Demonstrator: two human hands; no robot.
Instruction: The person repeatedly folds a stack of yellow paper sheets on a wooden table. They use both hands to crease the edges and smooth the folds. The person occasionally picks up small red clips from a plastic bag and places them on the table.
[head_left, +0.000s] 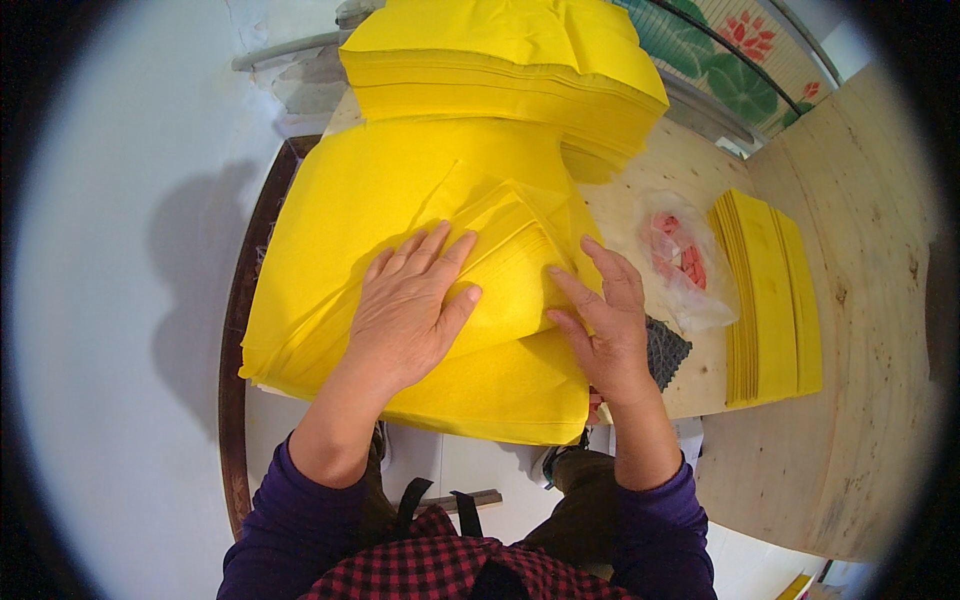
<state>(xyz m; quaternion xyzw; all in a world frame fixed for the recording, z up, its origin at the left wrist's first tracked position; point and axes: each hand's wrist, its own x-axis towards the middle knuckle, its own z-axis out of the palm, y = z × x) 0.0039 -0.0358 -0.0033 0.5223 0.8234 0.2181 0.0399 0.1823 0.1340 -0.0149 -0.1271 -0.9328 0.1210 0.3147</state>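
A broad pile of yellow fabric sheets [360, 200] lies on the wooden table in front of me, its upper layers folded over so that several edges meet in a point. My left hand [412, 300] rests flat on the folded layers, fingers stretched toward the far side. At the right edge of the fold is my right hand [608, 320], its fingers apart and the tips at the yellow fabric. Neither hand grips anything. The near corner of the pile hangs over the table's front edge.
Behind the pile stands a tall stack of yellow sheets [500, 85]. To the right lie a clear plastic bag [710, 300] with red strips, a dark grey zigzag-edged scrap [664, 352] and folded yellow pieces [765, 300] against a wooden board [860, 290]. A white wall [120, 300] is on the left.
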